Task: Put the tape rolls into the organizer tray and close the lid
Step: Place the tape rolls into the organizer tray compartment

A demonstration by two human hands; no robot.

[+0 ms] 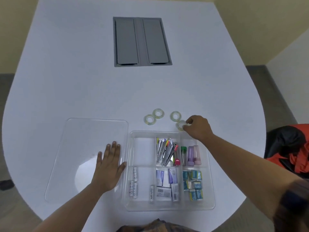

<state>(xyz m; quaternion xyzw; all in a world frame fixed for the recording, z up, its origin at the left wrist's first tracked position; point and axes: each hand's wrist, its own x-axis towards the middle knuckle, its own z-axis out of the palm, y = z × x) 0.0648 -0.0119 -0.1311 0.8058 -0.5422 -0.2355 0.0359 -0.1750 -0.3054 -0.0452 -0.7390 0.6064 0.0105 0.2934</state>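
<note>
A clear organizer tray (211,195) sits near the table's front edge, its compartments holding clips, batteries, small packets and tubes; the back-left compartment looks bare. Its clear lid (80,141) lies flat on the table to the tray's left. Three clear tape rolls rest just beyond the tray: one (150,119), another (158,113) and a third (175,116). My right hand (198,128) pinches a further tape roll (180,125) at the tray's back right corner. My left hand (109,166) lies flat, fingers spread, on the lid's right part.
A grey recessed cable hatch (141,41) is set into the white table (66,81) at the back centre. An orange and black bag (291,148) sits off the table's right edge.
</note>
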